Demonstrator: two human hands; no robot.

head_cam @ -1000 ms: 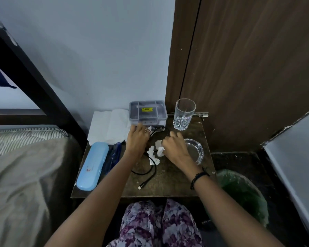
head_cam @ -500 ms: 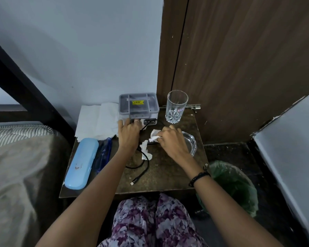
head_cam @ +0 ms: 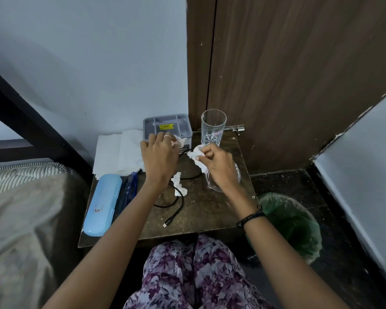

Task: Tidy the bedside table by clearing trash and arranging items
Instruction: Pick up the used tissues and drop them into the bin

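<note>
Over the bedside table (head_cam: 210,210) both my hands are collecting trash. My right hand (head_cam: 218,166) pinches a crumpled tissue (head_cam: 196,156) between thumb and fingertips, lifted off the wood, just in front of the drinking glass (head_cam: 213,127). Held that way, I judge, so it can swing right to the bin (head_cam: 292,224) standing beside the table with its green liner open. My left hand (head_cam: 158,157) is curled at the back of the table against the grey box (head_cam: 167,128), fingers closing on a second tissue scrap (head_cam: 179,141); how firmly it grips I cannot tell, the fingers hide it. A third tissue bit (head_cam: 179,184) lies loose on the tabletop between my wrists, on top of the black cable (head_cam: 176,208), not yet picked up. Glass ashtray (head_cam: 212,184) sits under my right wrist, mostly covered. Blue case (head_cam: 101,204) and a pen (head_cam: 129,190) line the left edge, the flat napkin (head_cam: 118,152) behind them, likely keepers to be arranged later. Both hands work at once probably to clear the scraps in one trip. Risk: lifting the loose bit could drag the cable.
</note>
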